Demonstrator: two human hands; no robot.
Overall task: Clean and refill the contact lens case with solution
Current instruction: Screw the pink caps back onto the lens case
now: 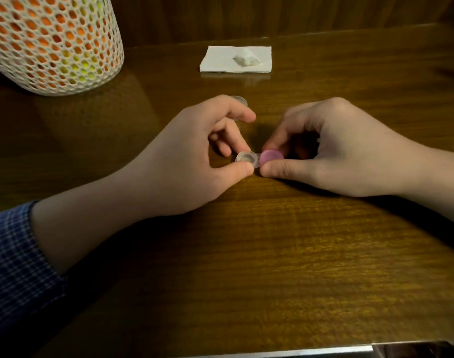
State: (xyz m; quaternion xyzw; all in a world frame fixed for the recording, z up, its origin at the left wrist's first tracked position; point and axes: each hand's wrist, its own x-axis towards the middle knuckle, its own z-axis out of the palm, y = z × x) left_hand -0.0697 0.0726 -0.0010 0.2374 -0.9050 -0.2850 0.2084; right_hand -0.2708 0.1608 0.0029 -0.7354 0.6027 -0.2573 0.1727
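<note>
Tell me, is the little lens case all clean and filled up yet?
Not yet. One clear cap is already off, lying behind the left hand, and a crumpled wad sits on the napkin. Now the left hand steadies the lens case while the right hand pinches the pink cap. Whether solution is in the open well can't be seen; no bottle shows.

Glossy, varnished wooden table (298, 254); clear and pink plastic lens case (256, 158); beyond it matt white paper napkin (220, 60); checked cloth sleeve (14, 267)
</note>
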